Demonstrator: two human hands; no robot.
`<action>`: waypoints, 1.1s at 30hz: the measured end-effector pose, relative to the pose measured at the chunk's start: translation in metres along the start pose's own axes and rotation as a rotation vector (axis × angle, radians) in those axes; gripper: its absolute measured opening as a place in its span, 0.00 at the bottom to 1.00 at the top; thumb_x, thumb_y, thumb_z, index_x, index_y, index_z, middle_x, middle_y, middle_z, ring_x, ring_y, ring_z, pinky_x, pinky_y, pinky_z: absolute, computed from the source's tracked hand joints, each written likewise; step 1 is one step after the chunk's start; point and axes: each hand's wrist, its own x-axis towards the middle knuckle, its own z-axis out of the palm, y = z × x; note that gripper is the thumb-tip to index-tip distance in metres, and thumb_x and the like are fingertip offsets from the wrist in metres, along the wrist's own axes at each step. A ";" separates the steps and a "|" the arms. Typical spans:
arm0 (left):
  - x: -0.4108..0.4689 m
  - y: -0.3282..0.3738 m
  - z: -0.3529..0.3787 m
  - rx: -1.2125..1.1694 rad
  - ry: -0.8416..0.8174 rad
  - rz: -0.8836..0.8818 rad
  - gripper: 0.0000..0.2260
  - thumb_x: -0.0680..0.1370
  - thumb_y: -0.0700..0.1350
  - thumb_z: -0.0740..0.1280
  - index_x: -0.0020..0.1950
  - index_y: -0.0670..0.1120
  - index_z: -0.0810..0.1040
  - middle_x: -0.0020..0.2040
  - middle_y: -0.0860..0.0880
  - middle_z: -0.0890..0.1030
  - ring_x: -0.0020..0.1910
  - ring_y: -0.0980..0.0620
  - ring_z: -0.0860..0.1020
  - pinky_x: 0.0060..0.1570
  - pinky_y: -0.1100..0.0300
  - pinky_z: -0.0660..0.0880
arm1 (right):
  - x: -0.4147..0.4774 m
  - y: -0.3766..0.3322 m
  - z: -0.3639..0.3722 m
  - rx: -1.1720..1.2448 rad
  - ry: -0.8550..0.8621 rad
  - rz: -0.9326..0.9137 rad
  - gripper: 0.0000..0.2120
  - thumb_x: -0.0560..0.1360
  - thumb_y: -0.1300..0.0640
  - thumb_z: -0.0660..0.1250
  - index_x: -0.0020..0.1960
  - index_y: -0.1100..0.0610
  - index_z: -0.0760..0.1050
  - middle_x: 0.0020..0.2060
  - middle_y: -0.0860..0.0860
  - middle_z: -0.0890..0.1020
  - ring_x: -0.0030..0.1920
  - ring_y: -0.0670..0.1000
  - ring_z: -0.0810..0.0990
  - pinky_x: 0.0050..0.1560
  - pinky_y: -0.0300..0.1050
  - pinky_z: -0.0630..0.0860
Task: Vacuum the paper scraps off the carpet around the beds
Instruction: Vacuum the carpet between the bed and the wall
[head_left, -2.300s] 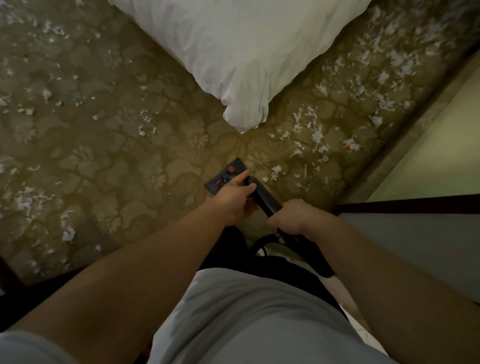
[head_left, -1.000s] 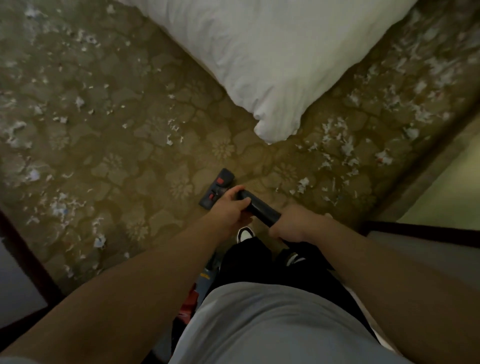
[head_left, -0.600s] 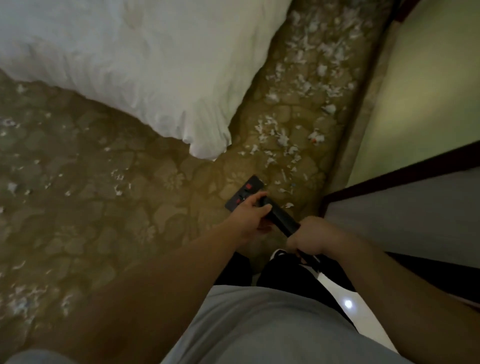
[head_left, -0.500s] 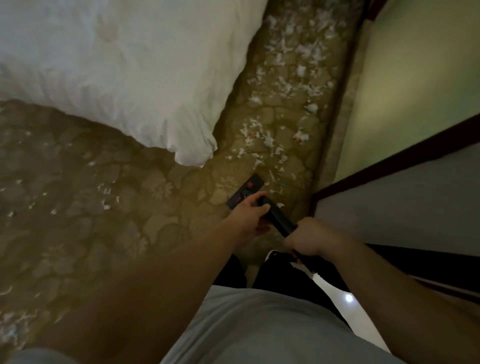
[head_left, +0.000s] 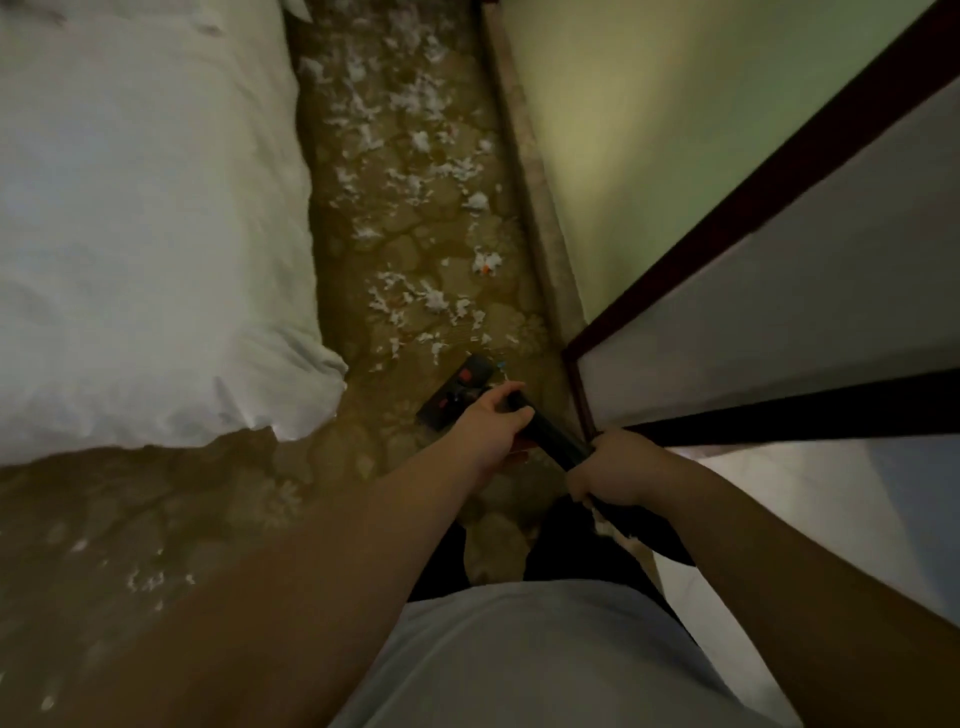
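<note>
I hold a black vacuum wand (head_left: 550, 435) with both hands. My left hand (head_left: 491, 422) grips it nearer the floor head, and my right hand (head_left: 613, 470) grips it farther back. The dark floor head (head_left: 457, 391) with red marks lies on the patterned carpet (head_left: 415, 249) at the near end of a narrow strip between bed and wall. White paper scraps (head_left: 415, 301) lie thick on that strip just beyond the head. A few more scraps (head_left: 148, 579) lie at the lower left.
A bed with a white duvet (head_left: 145, 208) fills the left, its corner hanging near the floor head. A pale wall (head_left: 649, 130) with a skirting board (head_left: 535, 208) bounds the strip on the right. A dark-framed panel (head_left: 779, 312) stands close to my right hand.
The view has swung right, from the open carpet by the bed corner to the strip along the wall. The floor head now points into that strip. Both hands keep their grip on the wand.
</note>
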 end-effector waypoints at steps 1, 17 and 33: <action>0.000 0.002 -0.005 0.015 -0.016 -0.003 0.18 0.83 0.41 0.66 0.72 0.54 0.72 0.62 0.44 0.78 0.51 0.45 0.83 0.46 0.52 0.82 | -0.005 -0.003 0.004 0.023 0.013 0.009 0.09 0.71 0.58 0.73 0.48 0.63 0.82 0.37 0.58 0.86 0.31 0.53 0.84 0.33 0.44 0.81; 0.009 0.002 0.014 0.164 -0.131 -0.111 0.17 0.83 0.43 0.66 0.71 0.56 0.73 0.56 0.44 0.81 0.35 0.50 0.84 0.35 0.55 0.80 | -0.030 0.014 0.020 0.232 0.070 0.057 0.06 0.73 0.59 0.74 0.46 0.61 0.81 0.41 0.59 0.86 0.41 0.59 0.87 0.47 0.54 0.86; 0.029 0.036 0.113 0.205 -0.016 -0.075 0.20 0.84 0.40 0.64 0.75 0.52 0.71 0.59 0.44 0.78 0.41 0.48 0.81 0.33 0.56 0.81 | 0.013 0.075 -0.063 0.272 -0.021 0.000 0.07 0.73 0.60 0.74 0.44 0.66 0.84 0.42 0.62 0.87 0.41 0.61 0.85 0.43 0.53 0.83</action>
